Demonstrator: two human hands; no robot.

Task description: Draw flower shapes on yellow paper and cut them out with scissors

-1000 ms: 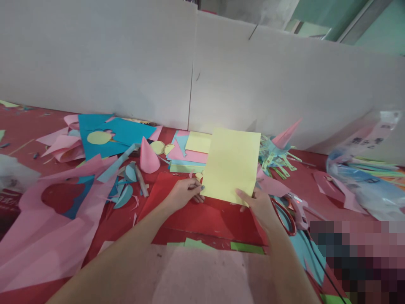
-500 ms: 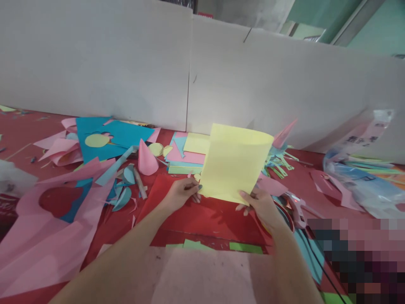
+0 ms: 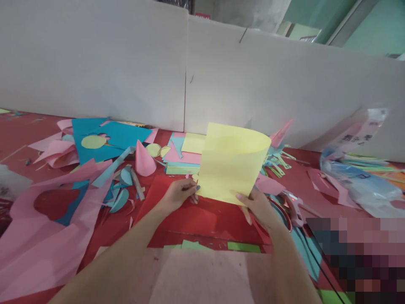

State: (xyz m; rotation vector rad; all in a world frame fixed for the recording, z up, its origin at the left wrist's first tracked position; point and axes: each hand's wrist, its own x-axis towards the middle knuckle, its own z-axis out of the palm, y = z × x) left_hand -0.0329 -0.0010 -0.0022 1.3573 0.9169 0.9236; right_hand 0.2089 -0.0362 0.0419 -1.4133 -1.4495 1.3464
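A sheet of yellow paper (image 3: 232,166) stands raised between my hands, its top edge bowed in a curve. My left hand (image 3: 182,192) pinches the lower left corner, with the fingers closed. At the lower right corner, my right hand (image 3: 255,202) grips the sheet between thumb and fingers. Beneath both hands lies a flat red sheet (image 3: 190,226) on the table. A pink paper cone (image 3: 144,160) stands beyond my left hand. To the right of my right hand lies a pink glue gun (image 3: 294,207) with its cord trailing toward me.
Pink paper offcuts (image 3: 60,253) and a blue sheet (image 3: 117,137) cover the left side. Stacked coloured papers (image 3: 183,169) sit behind the left hand. Green cut strips (image 3: 278,162) and a plastic bag (image 3: 363,181) lie right. A white panel (image 3: 126,67) borders the back.
The yellow sheet's top edge bows more openly toward me. The right hand's lower fingers have shifted downward, away from the sheet's edge. The whole view has moved slightly.
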